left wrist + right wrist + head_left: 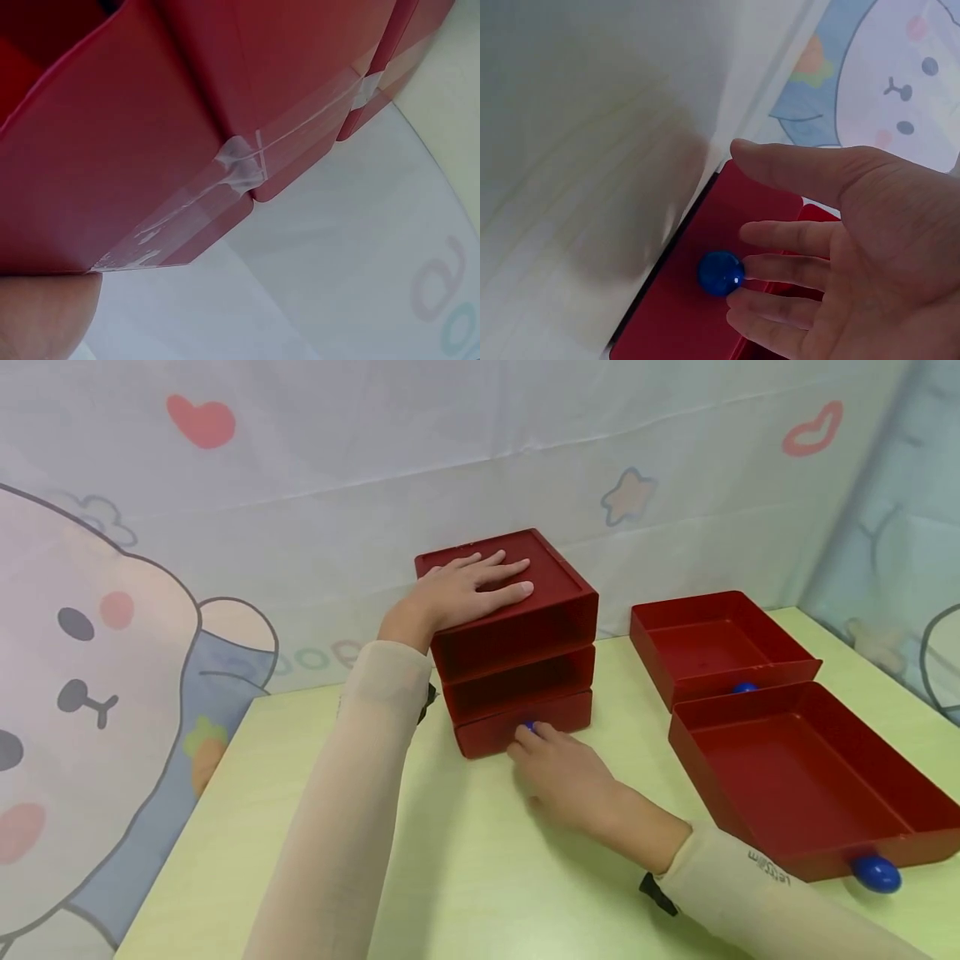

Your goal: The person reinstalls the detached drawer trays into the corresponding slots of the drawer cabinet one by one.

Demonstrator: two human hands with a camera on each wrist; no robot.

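A red drawer cabinet (517, 647) stands on the pale green table (480, 860). My left hand (468, 589) lies flat on its top with straight fingers. The two upper slots are empty; the bottom drawer (525, 727) is in place, its front showing a blue knob (721, 273). My right hand (558, 768) is in front of that drawer, fingers straight and loosely spread, fingertips (742, 268) right at the knob without curling round it. The left wrist view shows only the cabinet's taped red side (172, 142).
Two removed red drawers lie on the table to the right: a smaller-looking far one (712, 643) and a near one (802, 777) with a blue knob (873, 872) facing me. A cartoon-printed cloth backdrop (112, 652) hangs behind and left.
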